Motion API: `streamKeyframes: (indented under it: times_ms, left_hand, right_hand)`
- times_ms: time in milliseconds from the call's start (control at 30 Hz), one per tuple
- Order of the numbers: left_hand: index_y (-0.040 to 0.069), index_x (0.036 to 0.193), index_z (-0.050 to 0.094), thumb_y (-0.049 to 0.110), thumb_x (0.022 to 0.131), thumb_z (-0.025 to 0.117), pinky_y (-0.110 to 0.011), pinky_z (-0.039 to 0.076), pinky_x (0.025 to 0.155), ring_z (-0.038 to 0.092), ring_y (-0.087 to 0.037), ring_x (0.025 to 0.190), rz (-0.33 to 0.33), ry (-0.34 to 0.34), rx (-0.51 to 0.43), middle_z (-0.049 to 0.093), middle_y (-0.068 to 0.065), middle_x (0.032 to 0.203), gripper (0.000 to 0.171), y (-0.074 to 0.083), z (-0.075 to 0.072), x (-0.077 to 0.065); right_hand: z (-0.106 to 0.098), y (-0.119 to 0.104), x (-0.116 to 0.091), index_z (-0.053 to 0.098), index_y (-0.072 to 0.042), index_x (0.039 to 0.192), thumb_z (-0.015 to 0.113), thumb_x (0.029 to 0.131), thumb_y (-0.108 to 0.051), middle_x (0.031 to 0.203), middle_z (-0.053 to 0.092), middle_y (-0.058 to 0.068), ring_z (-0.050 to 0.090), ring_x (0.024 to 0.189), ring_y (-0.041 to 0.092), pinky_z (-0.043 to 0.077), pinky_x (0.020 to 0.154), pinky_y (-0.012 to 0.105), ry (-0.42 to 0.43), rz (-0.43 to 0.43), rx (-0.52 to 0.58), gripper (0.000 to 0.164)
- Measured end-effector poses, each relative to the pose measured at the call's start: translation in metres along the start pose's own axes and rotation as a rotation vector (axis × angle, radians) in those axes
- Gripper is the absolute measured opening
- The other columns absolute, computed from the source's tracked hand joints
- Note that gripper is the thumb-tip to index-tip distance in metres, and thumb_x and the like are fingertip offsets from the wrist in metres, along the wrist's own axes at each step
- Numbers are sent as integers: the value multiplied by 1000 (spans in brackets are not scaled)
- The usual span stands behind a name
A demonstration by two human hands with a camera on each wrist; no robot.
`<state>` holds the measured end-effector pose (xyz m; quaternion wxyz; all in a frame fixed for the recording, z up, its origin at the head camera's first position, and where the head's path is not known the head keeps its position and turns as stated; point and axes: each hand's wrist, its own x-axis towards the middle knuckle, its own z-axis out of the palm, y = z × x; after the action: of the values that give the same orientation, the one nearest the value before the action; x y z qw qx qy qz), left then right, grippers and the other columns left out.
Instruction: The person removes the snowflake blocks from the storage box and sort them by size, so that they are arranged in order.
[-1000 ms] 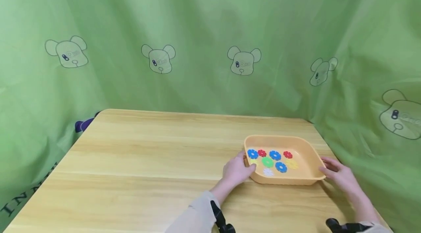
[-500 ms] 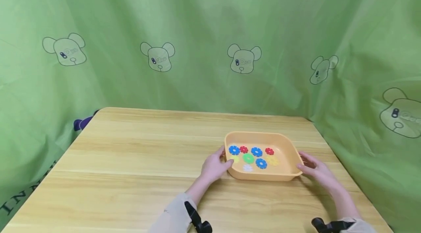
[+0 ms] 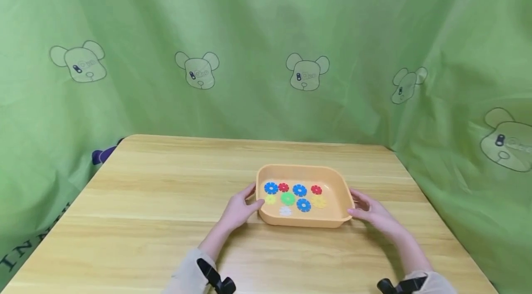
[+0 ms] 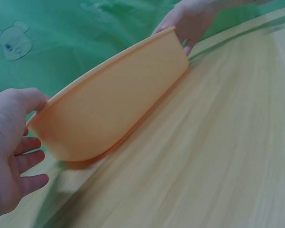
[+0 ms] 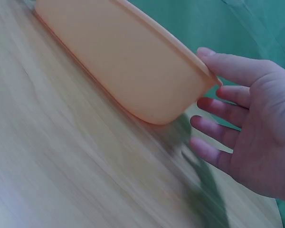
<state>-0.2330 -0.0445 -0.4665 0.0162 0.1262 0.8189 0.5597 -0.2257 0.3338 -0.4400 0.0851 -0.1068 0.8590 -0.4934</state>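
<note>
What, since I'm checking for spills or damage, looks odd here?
Nothing stands out: the tub shows no visible crack, the left hand and right hand hold its opposite ends, and the colored flower pieces lie inside it.

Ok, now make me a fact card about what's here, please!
Container: shallow peach tray, right way up
In it: nine notched flower discs: three blue, two red, two yellow, one green, one white
Left hand: holds the tray's left end, thumb over the rim
Right hand: holds the right end, thumb on the rim
Under: wood-grain table
Behind: green curtain with cartoon animal heads
</note>
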Motion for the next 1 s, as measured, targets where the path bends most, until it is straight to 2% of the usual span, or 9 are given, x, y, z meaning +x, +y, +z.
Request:
streamKeyframes:
  times_ms: [100,267,433,667,733,833,1000]
  left_hand:
    - [1,141,35,25,89,61,-46,34,104,41,-35,126,9,3,-13,42,-18,139,63,-4,-13,-5]
    - [2,142,35,21,88,63,-45,39,100,47,-36,120,-9,28,-45,42,-18,139,63,-12,-34,-16]
    - [-1,140,37,17,88,62,-46,44,95,54,-39,112,-23,55,-50,42,-22,138,60,-17,-54,-24]
    - [-9,136,37,8,88,61,-48,35,103,44,-43,121,-42,64,-49,39,-27,137,56,3,-86,-48]
    - [-11,135,37,6,88,61,-48,32,104,40,-43,124,-40,61,-34,38,-29,137,56,4,-94,-53]
    - [-11,135,36,7,89,60,-48,31,104,37,-43,125,-41,64,1,37,-28,139,55,-9,-104,-55]
    - [-7,137,38,11,91,58,-48,31,105,37,-46,124,-63,116,23,36,-22,141,53,-33,-119,-58]
  right_hand:
    - [11,-8,4,22,9,142,63,88,-14,138,34,32,39,122,45,31,102,55,-6,0,-5,72]
    - [31,-23,11,25,9,141,64,87,-16,135,40,30,44,118,42,34,100,56,-26,-22,-31,71]
    - [53,-37,17,27,11,139,65,86,-14,133,42,30,45,117,43,35,99,56,-29,-63,-36,70]
    - [84,-50,22,27,9,140,66,85,-12,135,41,29,45,119,41,39,99,48,-34,-24,73,70]
    - [92,-54,23,28,7,140,67,85,-13,134,41,27,45,119,39,40,99,48,-29,-13,85,70]
    - [104,-61,25,30,8,139,67,85,-12,132,44,27,48,116,39,45,95,45,-26,-16,98,69]
    - [124,-72,30,36,7,137,68,84,-11,128,48,25,52,111,36,52,84,35,-5,-13,145,65]
